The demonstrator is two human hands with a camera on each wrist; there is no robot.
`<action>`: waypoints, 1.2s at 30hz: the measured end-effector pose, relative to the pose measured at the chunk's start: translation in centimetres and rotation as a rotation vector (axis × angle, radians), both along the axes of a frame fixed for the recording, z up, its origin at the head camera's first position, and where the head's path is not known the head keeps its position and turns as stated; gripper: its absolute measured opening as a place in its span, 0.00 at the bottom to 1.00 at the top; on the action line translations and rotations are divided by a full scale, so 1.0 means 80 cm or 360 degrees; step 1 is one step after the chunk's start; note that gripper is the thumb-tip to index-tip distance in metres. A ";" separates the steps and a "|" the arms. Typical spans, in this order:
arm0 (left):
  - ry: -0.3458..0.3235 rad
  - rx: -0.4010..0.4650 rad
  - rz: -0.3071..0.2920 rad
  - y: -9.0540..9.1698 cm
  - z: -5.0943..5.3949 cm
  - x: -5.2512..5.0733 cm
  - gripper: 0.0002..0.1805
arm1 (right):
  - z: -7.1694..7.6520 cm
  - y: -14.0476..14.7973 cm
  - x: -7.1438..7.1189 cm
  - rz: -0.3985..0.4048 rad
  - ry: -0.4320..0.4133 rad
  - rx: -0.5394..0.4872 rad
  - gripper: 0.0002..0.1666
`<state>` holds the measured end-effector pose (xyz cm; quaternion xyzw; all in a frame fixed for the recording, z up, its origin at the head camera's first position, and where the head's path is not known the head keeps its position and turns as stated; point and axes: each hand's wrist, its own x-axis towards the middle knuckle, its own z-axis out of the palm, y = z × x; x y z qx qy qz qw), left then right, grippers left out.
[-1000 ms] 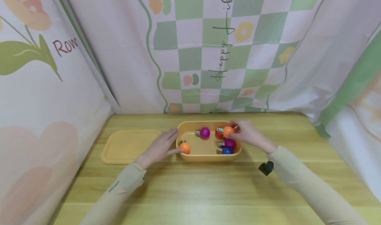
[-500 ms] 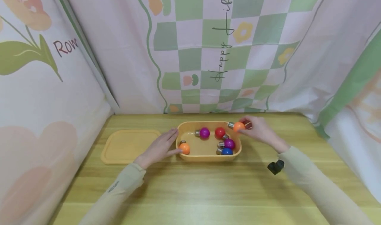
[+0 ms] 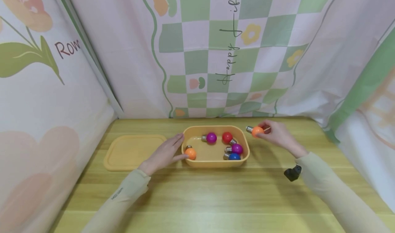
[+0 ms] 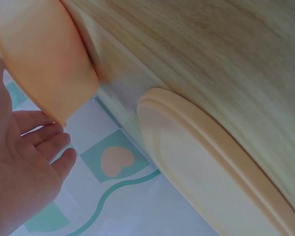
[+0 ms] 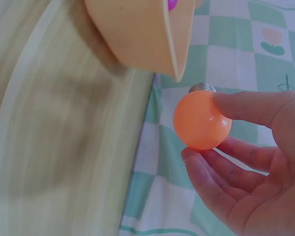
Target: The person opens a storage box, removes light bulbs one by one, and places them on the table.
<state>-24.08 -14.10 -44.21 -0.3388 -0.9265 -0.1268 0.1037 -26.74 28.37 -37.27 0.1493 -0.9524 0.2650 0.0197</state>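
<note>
- Right of centre in the head view, we're seeing the right hand [image 3: 282, 137] pinching an orange bulb [image 3: 257, 132], just outside the yellow tub [image 3: 213, 164]!
- Left of centre, we're watching the left hand [image 3: 162, 155] touching the tub's left end, fingers straight.
- Inside, we're spotting a second orange bulb [image 3: 190, 154] lower left, a purple bulb [image 3: 211, 138] and red bulb [image 3: 227, 137] up top, another purple bulb [image 3: 237, 149] and a blue bulb [image 3: 234, 157] lower right.

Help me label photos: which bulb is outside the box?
The round orange bulb in the right hand; the five others lie inside the oblong yellow plastic box.
</note>
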 end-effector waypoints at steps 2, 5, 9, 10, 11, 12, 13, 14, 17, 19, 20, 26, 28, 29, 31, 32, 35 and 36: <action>0.0011 -0.0001 -0.0008 0.000 0.000 0.000 0.45 | -0.002 0.003 -0.001 0.0001 0.0002 0.0006 0.23; 0.0021 -0.0010 -0.0010 0.000 0.000 0.000 0.45 | -0.003 0.006 -0.001 0.0011 -0.0006 0.0018 0.24; 0.0000 -0.0020 0.0002 0.000 0.001 0.001 0.45 | -0.008 0.009 -0.005 0.0016 -0.0016 0.0010 0.23; -0.0007 -0.0020 0.0005 0.000 0.001 0.000 0.44 | -0.010 0.011 -0.006 0.0018 -0.0012 0.0004 0.22; -0.0012 -0.0021 0.0007 0.000 0.001 0.000 0.44 | -0.012 0.013 -0.007 0.0016 -0.0010 0.0002 0.22; -0.0016 -0.0022 0.0007 0.000 0.000 0.000 0.44 | -0.014 0.014 -0.008 0.0016 -0.0009 -0.0001 0.22; -0.0023 -0.0023 0.0009 0.000 0.000 0.000 0.44 | -0.017 0.016 -0.009 0.0011 -0.0018 -0.0001 0.22; -0.0031 -0.0023 0.0010 0.000 0.000 0.000 0.44 | -0.019 0.017 -0.010 0.0010 -0.0025 -0.0004 0.22; -0.0060 -0.0026 0.0015 0.000 0.001 0.001 0.45 | -0.025 0.021 -0.012 -0.0008 -0.0071 0.0002 0.23; -0.0076 -0.0025 0.0020 0.000 0.002 0.002 0.45 | -0.028 0.022 -0.013 -0.0017 -0.0108 0.0007 0.23; -0.0080 -0.0029 0.0023 0.000 0.002 0.002 0.45 | -0.029 0.023 -0.013 -0.0014 -0.0121 0.0007 0.23; -0.0080 -0.0019 0.0026 0.001 0.000 0.003 0.45 | -0.037 0.022 -0.015 -0.0012 -0.0155 0.0029 0.24; -0.0073 -0.0011 0.0019 0.001 0.000 0.003 0.45 | -0.039 0.022 -0.016 -0.0021 -0.0158 0.0042 0.23; -0.0066 -0.0009 0.0016 0.001 0.000 0.002 0.44 | -0.040 0.022 -0.016 -0.0028 -0.0163 0.0044 0.23; -0.0052 -0.0008 0.0012 0.001 -0.001 0.002 0.44 | -0.042 0.023 -0.017 -0.0036 -0.0170 0.0052 0.22; -0.0049 -0.0007 0.0011 0.001 -0.001 0.002 0.44 | -0.043 0.023 -0.017 -0.0038 -0.0176 0.0057 0.23; -0.0045 -0.0014 0.0015 0.001 -0.001 0.001 0.44 | -0.047 0.025 -0.019 -0.0041 -0.0189 0.0061 0.23; -0.0048 -0.0015 0.0017 0.000 -0.001 0.001 0.45 | -0.048 0.025 -0.019 -0.0039 -0.0192 0.0063 0.23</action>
